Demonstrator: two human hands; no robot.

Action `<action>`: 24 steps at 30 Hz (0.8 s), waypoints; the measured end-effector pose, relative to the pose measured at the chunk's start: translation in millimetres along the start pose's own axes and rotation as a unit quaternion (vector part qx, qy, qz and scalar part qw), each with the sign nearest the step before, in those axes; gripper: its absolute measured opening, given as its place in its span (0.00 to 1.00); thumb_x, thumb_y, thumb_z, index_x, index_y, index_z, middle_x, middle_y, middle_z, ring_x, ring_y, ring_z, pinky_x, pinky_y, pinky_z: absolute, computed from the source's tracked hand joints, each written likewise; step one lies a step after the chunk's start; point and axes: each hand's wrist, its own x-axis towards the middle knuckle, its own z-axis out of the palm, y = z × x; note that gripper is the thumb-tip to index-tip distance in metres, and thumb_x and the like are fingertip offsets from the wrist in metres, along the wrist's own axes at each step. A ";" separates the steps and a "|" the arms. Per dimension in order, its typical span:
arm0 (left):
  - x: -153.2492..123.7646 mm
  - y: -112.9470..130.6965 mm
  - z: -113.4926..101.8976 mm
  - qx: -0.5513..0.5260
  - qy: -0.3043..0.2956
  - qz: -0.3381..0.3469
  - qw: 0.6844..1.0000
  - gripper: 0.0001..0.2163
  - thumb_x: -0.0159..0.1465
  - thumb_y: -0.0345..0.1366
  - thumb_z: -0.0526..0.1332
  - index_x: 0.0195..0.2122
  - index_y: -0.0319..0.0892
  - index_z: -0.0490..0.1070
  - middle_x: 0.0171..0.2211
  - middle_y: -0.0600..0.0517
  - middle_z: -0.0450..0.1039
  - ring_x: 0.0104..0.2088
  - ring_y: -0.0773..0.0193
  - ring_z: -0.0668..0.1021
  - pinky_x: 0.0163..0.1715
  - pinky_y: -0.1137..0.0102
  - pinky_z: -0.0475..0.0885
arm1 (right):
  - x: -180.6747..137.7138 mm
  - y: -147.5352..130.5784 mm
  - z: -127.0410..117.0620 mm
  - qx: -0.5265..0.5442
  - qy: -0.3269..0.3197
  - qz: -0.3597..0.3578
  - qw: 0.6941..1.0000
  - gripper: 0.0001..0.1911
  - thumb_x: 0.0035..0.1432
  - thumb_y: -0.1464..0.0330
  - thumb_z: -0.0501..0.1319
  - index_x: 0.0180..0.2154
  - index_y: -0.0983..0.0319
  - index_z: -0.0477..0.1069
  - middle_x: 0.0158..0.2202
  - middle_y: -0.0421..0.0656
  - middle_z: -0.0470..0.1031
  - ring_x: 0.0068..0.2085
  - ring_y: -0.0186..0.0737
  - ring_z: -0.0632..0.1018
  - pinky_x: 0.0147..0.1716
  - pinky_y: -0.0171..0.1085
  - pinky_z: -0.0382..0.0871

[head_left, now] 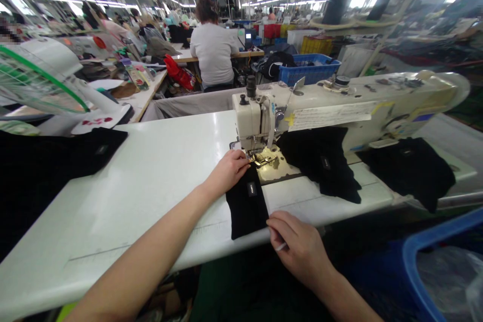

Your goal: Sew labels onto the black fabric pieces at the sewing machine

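A black fabric piece (247,211) with a small dark label (251,189) lies on the white table, its top end at the presser foot of a sewing machine (260,126). My left hand (231,168) is closed on the fabric's upper edge, right beside the needle area. Down at the lower right edge of the piece, my right hand (296,241) pinches the fabric between thumb and finger. Something small and white (281,246) shows in that palm; its kind is hidden. The needle tip itself is too small to make out.
Right of the needle lie two more labelled pieces, one black cloth (324,163) and another black cloth (409,168). Dark fabric (49,166) covers the table's left side. A fan (45,80) stands behind it. A blue bin (409,261) is at lower right. A person (213,50) sits ahead.
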 end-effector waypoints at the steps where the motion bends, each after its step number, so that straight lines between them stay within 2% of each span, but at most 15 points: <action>1: 0.1 0.1 -0.3 0.003 -0.002 0.000 1.000 0.08 0.68 0.30 0.59 0.39 0.40 0.79 0.38 0.45 0.72 0.40 0.58 0.74 0.43 0.61 0.73 | 0.1 0.2 0.0 -0.004 0.000 -0.001 1.000 0.14 0.61 0.78 0.54 0.45 0.62 0.72 0.43 0.48 0.77 0.40 0.43 0.80 0.37 0.38 0.73; 9: 2.7 -0.1 -2.7 0.038 -0.019 -0.018 0.999 0.08 0.68 0.31 0.59 0.41 0.40 0.78 0.38 0.45 0.71 0.39 0.57 0.74 0.42 0.61 0.74 | 6.5 0.4 -4.2 -0.031 -0.024 0.004 0.999 0.13 0.62 0.76 0.53 0.42 0.62 0.74 0.41 0.47 0.77 0.36 0.41 0.78 0.32 0.37 0.70; 13: -1.2 11.8 -7.8 0.072 -0.050 -0.033 0.996 0.11 0.68 0.28 0.57 0.47 0.37 0.76 0.45 0.41 0.72 0.44 0.53 0.74 0.47 0.57 0.75 | 7.3 -1.8 -8.7 -0.037 -0.045 0.014 0.998 0.13 0.60 0.76 0.53 0.42 0.62 0.74 0.41 0.47 0.76 0.35 0.40 0.77 0.31 0.37 0.68; 17: -23.7 53.6 -20.9 0.061 -0.074 -0.009 0.995 0.18 0.64 0.21 0.54 0.52 0.38 0.73 0.55 0.39 0.69 0.53 0.50 0.73 0.52 0.53 0.74 | 2.7 -2.9 -12.2 -0.065 -0.072 0.018 0.995 0.18 0.57 0.77 0.55 0.47 0.62 0.75 0.38 0.45 0.75 0.30 0.38 0.75 0.27 0.36 0.65; 19: -41.6 81.7 -28.9 0.009 -0.102 0.037 0.994 0.18 0.63 0.21 0.55 0.50 0.41 0.74 0.53 0.42 0.72 0.53 0.52 0.74 0.52 0.55 0.76 | -0.7 -2.1 -13.7 -0.084 -0.075 0.004 0.994 0.20 0.57 0.77 0.55 0.50 0.62 0.74 0.34 0.43 0.74 0.29 0.38 0.74 0.26 0.36 0.64; 21: -60.1 106.5 -35.4 -0.030 -0.126 0.055 0.990 0.17 0.62 0.24 0.57 0.51 0.43 0.74 0.50 0.43 0.75 0.53 0.52 0.76 0.50 0.56 0.78 | -3.8 -0.9 -14.8 -0.096 -0.081 -0.012 0.992 0.21 0.57 0.77 0.56 0.51 0.63 0.74 0.32 0.42 0.74 0.29 0.38 0.74 0.26 0.36 0.63; 24: -81.1 126.7 -38.2 -0.041 -0.119 0.063 0.990 0.17 0.65 0.29 0.57 0.55 0.45 0.72 0.52 0.43 0.76 0.56 0.50 0.76 0.50 0.56 0.79 | -6.0 0.9 -16.2 -0.102 -0.093 -0.020 0.990 0.22 0.57 0.77 0.56 0.53 0.64 0.73 0.31 0.42 0.74 0.29 0.39 0.74 0.26 0.38 0.62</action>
